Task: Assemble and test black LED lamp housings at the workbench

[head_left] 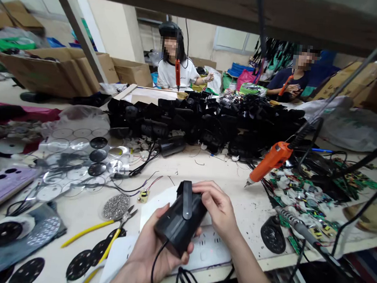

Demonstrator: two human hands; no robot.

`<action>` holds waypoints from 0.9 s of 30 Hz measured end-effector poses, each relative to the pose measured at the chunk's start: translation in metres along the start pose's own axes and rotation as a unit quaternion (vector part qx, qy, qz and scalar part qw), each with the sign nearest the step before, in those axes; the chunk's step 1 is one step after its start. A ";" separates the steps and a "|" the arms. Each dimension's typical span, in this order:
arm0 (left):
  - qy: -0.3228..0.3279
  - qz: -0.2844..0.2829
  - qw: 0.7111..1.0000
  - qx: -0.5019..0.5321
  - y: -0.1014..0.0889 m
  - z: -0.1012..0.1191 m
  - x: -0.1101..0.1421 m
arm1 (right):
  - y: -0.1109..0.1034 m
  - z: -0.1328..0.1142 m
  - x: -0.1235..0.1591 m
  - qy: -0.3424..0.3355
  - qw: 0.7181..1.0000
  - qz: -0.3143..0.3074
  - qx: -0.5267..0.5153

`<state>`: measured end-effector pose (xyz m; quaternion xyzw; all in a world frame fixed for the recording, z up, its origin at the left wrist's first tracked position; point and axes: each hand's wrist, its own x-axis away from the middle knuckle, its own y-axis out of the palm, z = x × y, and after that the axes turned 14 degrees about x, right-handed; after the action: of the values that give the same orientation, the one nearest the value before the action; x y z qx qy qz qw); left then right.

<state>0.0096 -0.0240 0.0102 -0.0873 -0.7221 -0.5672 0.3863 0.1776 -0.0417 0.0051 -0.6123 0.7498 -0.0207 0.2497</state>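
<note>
My left hand [152, 253] is wrapped round the underside of a black plastic lamp housing [180, 222] with a strap-like clip on top and a thin black wire trailing from its lower end. My right hand [217, 208] is curled over the housing's upper right end, fingers pressed against it. Both hands hold it just above the white worktable [224, 180], over a white power strip [207, 249].
Yellow-handled pliers [101, 235] and black perforated discs [80, 264] lie at the left. An orange electric screwdriver [271, 159] hangs at the right above green circuit boards [302, 200]. A heap of black housings [210, 121] fills the middle. Two people sit across the table.
</note>
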 end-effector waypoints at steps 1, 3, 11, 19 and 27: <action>-0.021 -0.020 1.000 0.004 -0.001 -0.002 0.001 | 0.000 0.000 0.000 -0.020 1.000 0.015 -0.012; -0.053 -0.061 0.997 0.016 -0.003 -0.006 0.002 | 0.002 -0.001 0.002 -0.045 0.998 0.036 -0.027; -0.096 -0.177 0.979 -0.011 -0.008 -0.019 0.004 | 0.016 -0.011 0.016 -0.045 0.988 0.130 -0.072; -0.103 -0.184 0.977 0.037 -0.013 -0.022 -0.004 | 0.016 -0.006 0.013 -0.010 0.989 0.119 -0.092; -0.094 -0.244 0.965 -0.008 -0.013 -0.020 0.003 | 0.006 -0.014 0.012 -0.011 0.997 0.029 -0.069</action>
<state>0.0096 -0.0472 0.0032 0.0359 -0.7500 -0.6392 0.1660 0.1652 -0.0553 0.0117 -0.6064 0.7639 0.0452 0.2160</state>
